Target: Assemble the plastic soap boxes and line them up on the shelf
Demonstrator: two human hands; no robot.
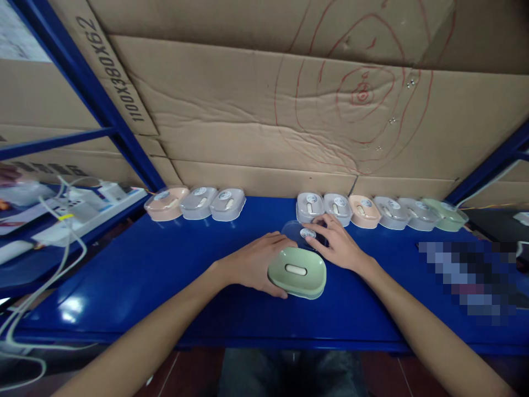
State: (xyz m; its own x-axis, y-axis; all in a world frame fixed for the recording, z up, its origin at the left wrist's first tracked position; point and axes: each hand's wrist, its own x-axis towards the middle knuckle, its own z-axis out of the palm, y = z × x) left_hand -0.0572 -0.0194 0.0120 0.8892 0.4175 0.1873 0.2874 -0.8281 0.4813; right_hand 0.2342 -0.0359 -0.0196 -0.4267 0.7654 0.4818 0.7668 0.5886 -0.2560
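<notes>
A pale green soap box (308, 281) with rounded corners and a white pill-shaped piece in its middle is tilted toward me, its inside bare of a cover. My left hand (262, 262) grips it from the left, thumb below and fingers along the far side. Just behind it, a clear lid (292, 227) with a round label is at the fingers of my right hand (336, 242). The thumb and index finger of that hand lie about the label, and the lid's right part is hidden under the hand.
Covered boxes line the back of the blue table (165, 286): a left group with a peach box (166, 205), and a longer right row ending in a green box (451, 216). Cardboard (231, 110) stands behind. White cables (68, 242) and a power strip (82, 215) are at left.
</notes>
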